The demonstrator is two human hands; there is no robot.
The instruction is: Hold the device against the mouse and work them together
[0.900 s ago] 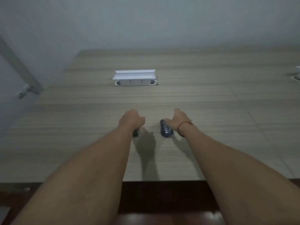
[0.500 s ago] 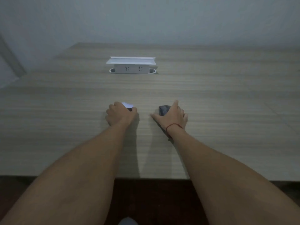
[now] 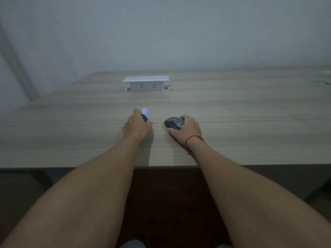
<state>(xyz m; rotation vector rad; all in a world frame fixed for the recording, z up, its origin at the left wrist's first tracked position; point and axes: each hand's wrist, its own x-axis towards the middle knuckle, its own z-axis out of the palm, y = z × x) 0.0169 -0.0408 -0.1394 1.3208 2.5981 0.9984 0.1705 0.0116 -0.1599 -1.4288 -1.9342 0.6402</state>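
My left hand (image 3: 137,127) grips a small dark object with a glowing white end (image 3: 145,113), perhaps a little flashlight; the lit end points away from me, just above the wooden table (image 3: 250,122). My right hand (image 3: 188,130) holds a dark computer mouse (image 3: 174,122) tipped on its side, thumb beneath it and fingers curled over its far side. A red string circles the right wrist. Both hands sit close together near the table's middle.
A white pop-up power socket box (image 3: 146,84) with its lid raised stands farther back on the table. A second socket opening (image 3: 325,83) shows at the far right edge. A pale wall rises behind; the table's front edge and dark floor lie below my forearms.
The left hand has turned so the lit white end shows above the fingers. The right hand has lifted and tilted the mouse onto its side. The camera view has tipped downward.
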